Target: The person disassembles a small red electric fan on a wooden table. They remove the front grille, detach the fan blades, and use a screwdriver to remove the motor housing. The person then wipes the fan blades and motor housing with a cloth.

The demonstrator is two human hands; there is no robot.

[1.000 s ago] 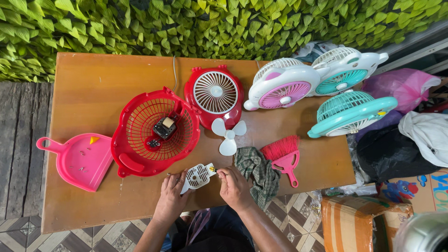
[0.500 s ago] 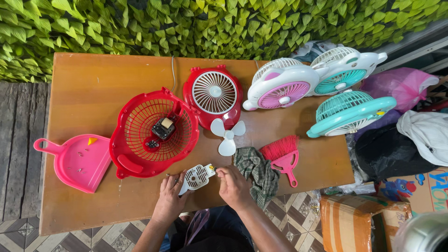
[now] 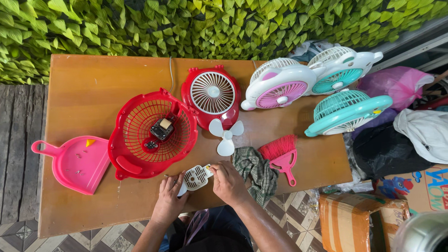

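Note:
My left hand [image 3: 169,198] and my right hand [image 3: 227,183] both hold a small white vented plastic cover [image 3: 194,178] near the front edge of the wooden table [image 3: 84,88]. Just above it lies a red fan shell [image 3: 150,135] with a small dark motor [image 3: 162,129] inside. A white three-bladed fan propeller [image 3: 226,136] lies to the right of the shell. A red fan grille [image 3: 212,94] sits behind. A dark checked cloth [image 3: 256,172] lies by my right hand.
A pink dustpan [image 3: 74,163] lies at the left and a pink hand brush [image 3: 283,156] at the right. Three small fans, pink-and-white [image 3: 280,85], teal-and-white [image 3: 340,67] and teal [image 3: 347,112], crowd the right end. Bags and a cardboard box [image 3: 359,219] sit beside the table. A leafy wall runs behind.

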